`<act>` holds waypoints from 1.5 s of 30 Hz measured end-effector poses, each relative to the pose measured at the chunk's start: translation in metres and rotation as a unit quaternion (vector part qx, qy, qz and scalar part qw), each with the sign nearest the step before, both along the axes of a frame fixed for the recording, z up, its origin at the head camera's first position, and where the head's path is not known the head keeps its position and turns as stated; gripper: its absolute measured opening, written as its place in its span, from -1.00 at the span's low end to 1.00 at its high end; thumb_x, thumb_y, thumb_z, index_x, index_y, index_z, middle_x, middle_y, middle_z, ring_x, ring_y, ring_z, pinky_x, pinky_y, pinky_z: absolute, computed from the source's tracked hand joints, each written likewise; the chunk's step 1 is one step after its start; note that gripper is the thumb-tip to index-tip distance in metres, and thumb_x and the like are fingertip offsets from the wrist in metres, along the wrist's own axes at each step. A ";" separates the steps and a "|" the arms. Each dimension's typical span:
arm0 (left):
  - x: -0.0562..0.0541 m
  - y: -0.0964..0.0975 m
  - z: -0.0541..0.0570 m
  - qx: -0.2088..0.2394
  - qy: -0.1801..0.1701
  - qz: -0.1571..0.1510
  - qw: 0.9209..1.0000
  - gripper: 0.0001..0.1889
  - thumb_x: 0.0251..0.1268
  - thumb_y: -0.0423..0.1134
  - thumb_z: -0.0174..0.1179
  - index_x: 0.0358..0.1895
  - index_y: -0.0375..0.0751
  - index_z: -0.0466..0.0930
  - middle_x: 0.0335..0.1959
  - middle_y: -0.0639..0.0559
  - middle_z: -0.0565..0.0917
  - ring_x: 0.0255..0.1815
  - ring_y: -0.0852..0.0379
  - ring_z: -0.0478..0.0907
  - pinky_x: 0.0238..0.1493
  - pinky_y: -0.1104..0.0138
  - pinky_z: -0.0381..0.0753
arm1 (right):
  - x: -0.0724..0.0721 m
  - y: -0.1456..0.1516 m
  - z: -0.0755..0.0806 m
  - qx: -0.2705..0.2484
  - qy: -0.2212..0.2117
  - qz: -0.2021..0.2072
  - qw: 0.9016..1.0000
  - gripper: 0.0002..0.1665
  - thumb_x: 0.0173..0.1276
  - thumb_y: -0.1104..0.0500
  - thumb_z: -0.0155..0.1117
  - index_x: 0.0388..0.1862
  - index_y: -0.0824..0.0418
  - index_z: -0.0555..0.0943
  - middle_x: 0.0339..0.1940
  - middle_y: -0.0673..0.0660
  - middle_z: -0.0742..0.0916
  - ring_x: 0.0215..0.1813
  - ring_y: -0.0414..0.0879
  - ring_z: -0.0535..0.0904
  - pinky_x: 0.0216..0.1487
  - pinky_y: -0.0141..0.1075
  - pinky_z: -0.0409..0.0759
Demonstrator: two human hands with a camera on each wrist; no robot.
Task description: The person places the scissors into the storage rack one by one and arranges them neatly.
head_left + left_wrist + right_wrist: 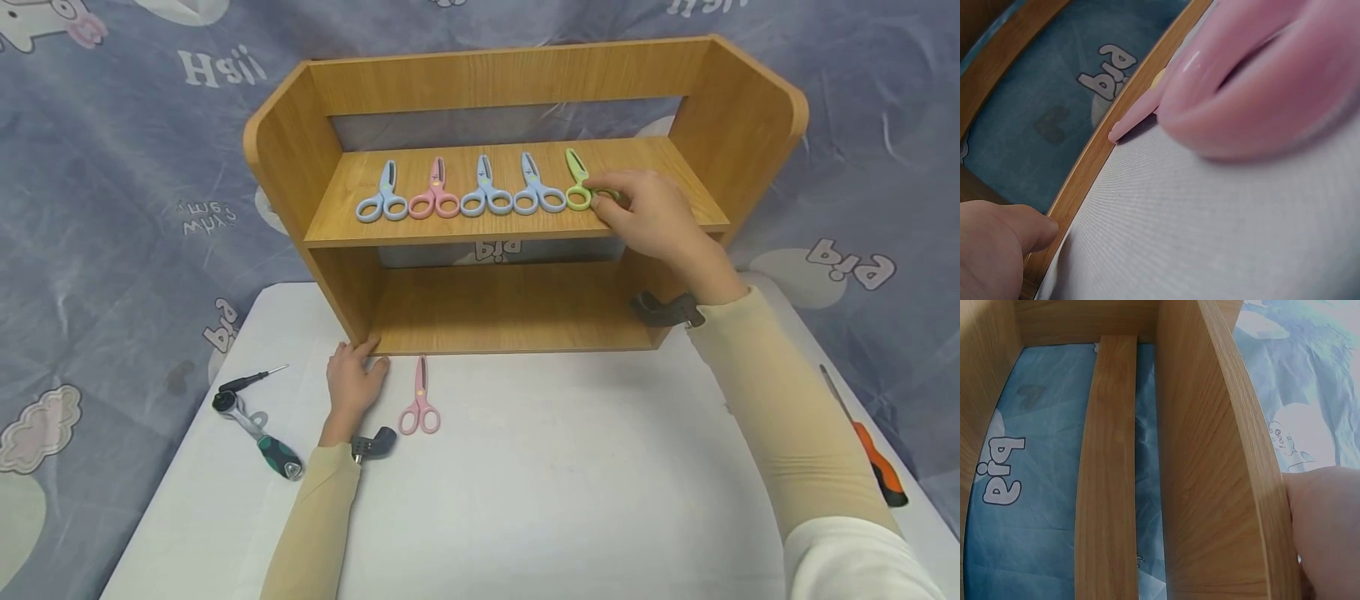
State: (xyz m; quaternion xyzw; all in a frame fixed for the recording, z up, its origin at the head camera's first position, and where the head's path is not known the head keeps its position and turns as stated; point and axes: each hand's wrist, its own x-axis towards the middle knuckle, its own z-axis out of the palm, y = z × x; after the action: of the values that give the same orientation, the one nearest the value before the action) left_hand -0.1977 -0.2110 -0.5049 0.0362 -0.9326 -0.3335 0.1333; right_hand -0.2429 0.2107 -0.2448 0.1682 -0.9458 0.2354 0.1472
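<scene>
At the right end of the upper shelf, my right hand [651,212] pinches the handle of a pair of green scissors [576,167] between thumb and fingers, covering part of one finger loop. To its left, two pairs of blue scissors [530,183], pink scissors [435,190] and more blue scissors [387,193] lie in a row, blades pointing back. My left hand [352,385] rests with loosely extended fingers at the lower left front corner of the wooden shelf [480,350]. Just right of it, another pair of pink scissors [420,400] lies on the table, large in the left wrist view.
A ratchet wrench [262,437] with a green and black handle and a small black screwdriver [251,380] lie at the table's left. An orange-handled screwdriver [873,458] lies along the right edge. Patterned blue cloth [135,250] hangs behind the white table [570,483].
</scene>
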 end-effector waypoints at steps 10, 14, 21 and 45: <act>0.000 0.001 0.001 0.002 -0.005 -0.003 1.000 -0.48 0.28 -0.19 0.20 0.32 -0.23 0.58 0.38 -0.41 0.51 0.56 -0.51 0.16 0.56 -0.28 0.01 | 0.003 0.001 0.001 -0.030 0.004 -0.011 0.999 -0.44 0.49 0.03 0.15 0.42 0.14 0.53 0.30 0.26 0.69 0.01 0.13 0.56 -0.05 -0.02 0.38; 0.000 0.001 0.002 0.004 -0.004 -0.004 1.000 -0.48 0.28 -0.20 0.20 0.32 -0.24 0.58 0.37 -0.41 0.51 0.56 -0.50 0.16 0.56 -0.27 0.02 | 0.004 0.001 0.000 -0.031 0.012 -0.012 0.999 -0.44 0.48 0.03 0.16 0.41 0.14 0.54 0.30 0.24 0.69 -0.04 0.10 0.53 -0.09 -0.07 0.36; -0.001 0.002 0.002 0.005 -0.004 -0.006 1.000 -0.48 0.28 -0.20 0.20 0.32 -0.24 0.58 0.36 -0.42 0.51 0.56 -0.50 0.16 0.57 -0.25 0.03 | 0.004 0.001 -0.001 -0.029 0.023 -0.012 0.999 -0.45 0.49 0.04 0.17 0.40 0.16 0.55 0.18 0.26 0.73 -0.15 0.08 0.50 -0.18 -0.13 0.31; -0.001 -0.001 0.001 -0.001 0.001 -0.007 1.000 -0.47 0.27 -0.19 0.19 0.31 -0.26 0.58 0.33 -0.44 0.53 0.54 -0.51 0.19 0.55 -0.27 0.05 | 0.030 -0.018 -0.051 -0.251 0.283 0.039 0.925 -0.72 0.14 0.38 0.33 -0.15 0.44 0.75 0.05 0.41 0.77 0.29 0.31 0.60 0.44 0.00 0.43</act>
State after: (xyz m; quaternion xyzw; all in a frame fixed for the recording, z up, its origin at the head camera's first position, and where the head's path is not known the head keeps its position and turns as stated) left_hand -0.1989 -0.2123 -0.5044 0.0292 -0.9331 -0.3333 0.1321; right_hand -0.2130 0.1922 -0.2955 0.2222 -0.7675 0.4132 0.4368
